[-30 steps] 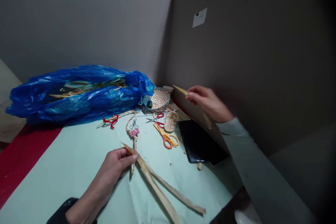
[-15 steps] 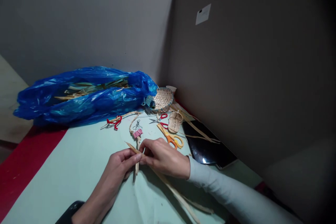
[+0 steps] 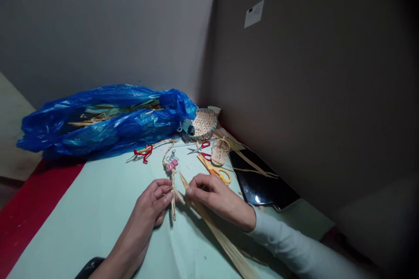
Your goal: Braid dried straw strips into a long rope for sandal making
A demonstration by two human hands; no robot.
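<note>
A thin braided straw cord hangs down from a pink binder clip on the table. My left hand pinches this cord between thumb and fingers, below the clip; loose ends stick out under the thumb. Just to the right, my right hand is closed on a long, flat, pale straw strip. The strip's pointed tip rises past the fingers toward the clip, and its wide length runs down to the bottom edge. A short gap separates the two hands.
Behind lies a blue plastic bag of straw, beside a woven basket. Red-handled scissors, yellow-orange scissors, a small woven straw piece and a shiny black flat object sit right. Red wire lies left.
My right hand has moved right, away from my left, taking the straw strip with it. The strip's tip has left my left fingers, which stay on the cord.
</note>
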